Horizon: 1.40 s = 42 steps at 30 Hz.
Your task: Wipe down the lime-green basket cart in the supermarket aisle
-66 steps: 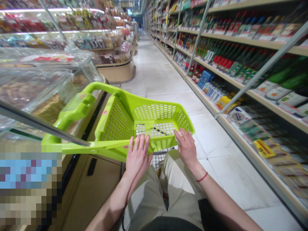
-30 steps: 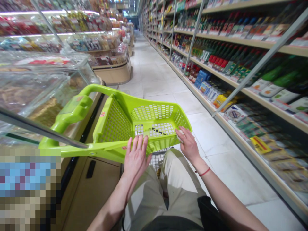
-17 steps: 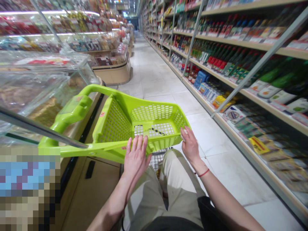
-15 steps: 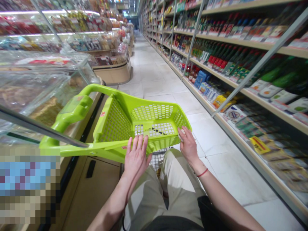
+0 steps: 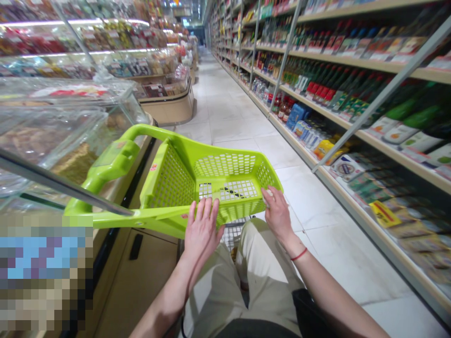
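A lime-green plastic shopping cart [image 5: 176,212] stands sideways in front of my legs, its handle end to the left. Perforated walls surround its basket, and the bottom lattice shows through with nothing lying on it. My left hand [image 5: 202,227] lies over the near rim, fingers side by side across the edge and thumb on the outer side. At the near right corner, my right hand [image 5: 278,211] curls its fingers over the rim. A red string circles the right wrist. Both hands hold the cart; the inner sides of the fingertips are partly hidden.
Bottle-lined shelves [image 5: 352,124] run along the right, with a slanting metal post [image 5: 366,112] in front. Glass-covered food bins [image 5: 70,136] line the left side. A thin metal bar [image 5: 70,183] crosses before the cart handle. Pale tiled floor [image 5: 225,103] stretches down the aisle.
The whole view has shifted slightly, so the cart and shelves appear a little further right. Both hands keep their places on the cart's rim.
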### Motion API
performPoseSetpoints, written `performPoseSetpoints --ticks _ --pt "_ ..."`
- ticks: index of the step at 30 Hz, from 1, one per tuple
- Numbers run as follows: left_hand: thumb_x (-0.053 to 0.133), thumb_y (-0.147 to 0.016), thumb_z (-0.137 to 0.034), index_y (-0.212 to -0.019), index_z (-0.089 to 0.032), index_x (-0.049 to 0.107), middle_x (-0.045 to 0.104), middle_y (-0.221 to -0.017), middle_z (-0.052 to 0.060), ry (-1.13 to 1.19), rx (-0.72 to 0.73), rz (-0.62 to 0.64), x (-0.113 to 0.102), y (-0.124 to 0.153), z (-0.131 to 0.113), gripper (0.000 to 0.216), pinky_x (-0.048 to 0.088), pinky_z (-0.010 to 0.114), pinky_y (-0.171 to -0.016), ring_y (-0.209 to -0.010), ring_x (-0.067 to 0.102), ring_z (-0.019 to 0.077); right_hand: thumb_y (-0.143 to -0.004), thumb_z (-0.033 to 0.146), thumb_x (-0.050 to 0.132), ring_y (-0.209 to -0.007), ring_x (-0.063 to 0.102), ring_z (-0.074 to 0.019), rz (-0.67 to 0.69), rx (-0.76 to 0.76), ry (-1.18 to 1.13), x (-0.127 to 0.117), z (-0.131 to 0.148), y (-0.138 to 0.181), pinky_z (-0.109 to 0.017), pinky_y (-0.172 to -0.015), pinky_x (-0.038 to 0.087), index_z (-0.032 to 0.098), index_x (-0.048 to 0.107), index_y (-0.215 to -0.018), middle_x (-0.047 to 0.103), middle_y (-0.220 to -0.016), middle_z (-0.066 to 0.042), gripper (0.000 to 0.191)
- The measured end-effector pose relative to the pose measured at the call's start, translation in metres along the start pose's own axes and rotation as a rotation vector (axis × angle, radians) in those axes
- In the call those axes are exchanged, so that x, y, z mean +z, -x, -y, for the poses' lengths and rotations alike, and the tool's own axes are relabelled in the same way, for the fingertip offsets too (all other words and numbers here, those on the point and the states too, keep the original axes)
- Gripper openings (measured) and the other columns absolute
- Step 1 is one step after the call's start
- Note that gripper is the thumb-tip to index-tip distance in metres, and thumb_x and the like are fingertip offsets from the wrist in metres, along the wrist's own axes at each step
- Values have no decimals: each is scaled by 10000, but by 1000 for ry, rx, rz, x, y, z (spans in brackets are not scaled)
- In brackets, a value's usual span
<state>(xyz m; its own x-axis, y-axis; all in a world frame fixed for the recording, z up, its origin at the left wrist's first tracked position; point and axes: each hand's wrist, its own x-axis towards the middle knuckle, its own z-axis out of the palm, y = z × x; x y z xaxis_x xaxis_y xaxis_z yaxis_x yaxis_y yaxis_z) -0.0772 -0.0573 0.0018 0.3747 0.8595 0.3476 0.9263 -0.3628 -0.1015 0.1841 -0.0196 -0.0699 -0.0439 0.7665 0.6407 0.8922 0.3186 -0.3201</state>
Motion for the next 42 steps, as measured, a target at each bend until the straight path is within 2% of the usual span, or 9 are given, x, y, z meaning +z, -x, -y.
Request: performPoseSetpoints --ticks 3,6,10,16,20,27,31,36,42 --pt "522 -891 -401 -1484 -112 374 491 -1470 145 0 -1 8 -1 0 0 676 151 506 -1226 -1391 397 320 -734 -65 393 -1367 425 -273 33 -52 1 5 27 -4 -565 -1115 388 228 515 -1395 525 -1400 -134 733" --pt "528 -889 -402 -1478 -111 383 489 -1472 146 0 0 22 -2 0 0 673 157 501 -1225 -1393 394 320 -737 -74 388 -1372 424 -269 66 -107 12 6 39 -6 -545 -1123 386 214 531 -1380 518 -1413 -138 719" --pt "523 -896 -405 -1479 -109 382 491 -1469 145 5 2 18 -2 0 1 669 154 495 -1226 -1393 395 314 -779 -65 384 -1353 457 -251 78 -141 20 0 27 -6 -520 -1118 407 235 522 -1390 542 -1397 -121 694" --pt "512 -900 -398 -1483 -105 375 490 -1470 148 -2 8 12 -1 0 1 666 152 497 -1225 -1392 396 316 -793 -50 386 -1359 455 -263 57 -75 45 -5 14 -3 -528 -1114 411 232 497 -1414 538 -1405 -132 691" --pt "505 -901 -398 -1486 -105 371 483 -1476 147 2 5 17 -2 -1 1 667 143 495 -1228 -1396 392 315 -765 -67 384 -1386 418 -281 64 -55 59 0 34 -4 -544 -1113 403 191 504 -1407 524 -1418 -162 702" --pt "499 -904 -399 -1496 -120 356 483 -1478 145 19 7 23 -4 -1 1 670 166 496 -1222 -1402 388 307 -794 -51 411 -1368 441 -273 173 -140 43 5 71 -15 -506 -1129 394 176 538 -1382 540 -1413 -161 643" --pt "508 -903 -389 -1488 -124 373 493 -1473 135 5 10 30 -6 -1 2 656 176 477 -1219 -1395 402 299 -790 -54 412 -1343 472 -253 193 -199 58 -1 58 -17 -502 -1142 373 202 525 -1392 551 -1410 -132 664" --pt "528 -902 -378 -1493 -164 369 452 -1510 127 -14 23 40 -9 -2 5 648 176 486 -1218 -1417 381 287 -807 -38 406 -1290 516 -254 140 -147 63 -4 34 -13 -529 -1114 393 213 554 -1356 603 -1327 -135 622" --pt "564 -887 -389 -1463 -282 428 419 -1533 125 -65 -61 12 -18 1 13 601 164 605 -1190 -1425 362 346 -759 -52 424 -1305 493 -263 142 -139 29 5 56 -13 -523 -1122 388 205 534 -1372 587 -1336 -139 674"
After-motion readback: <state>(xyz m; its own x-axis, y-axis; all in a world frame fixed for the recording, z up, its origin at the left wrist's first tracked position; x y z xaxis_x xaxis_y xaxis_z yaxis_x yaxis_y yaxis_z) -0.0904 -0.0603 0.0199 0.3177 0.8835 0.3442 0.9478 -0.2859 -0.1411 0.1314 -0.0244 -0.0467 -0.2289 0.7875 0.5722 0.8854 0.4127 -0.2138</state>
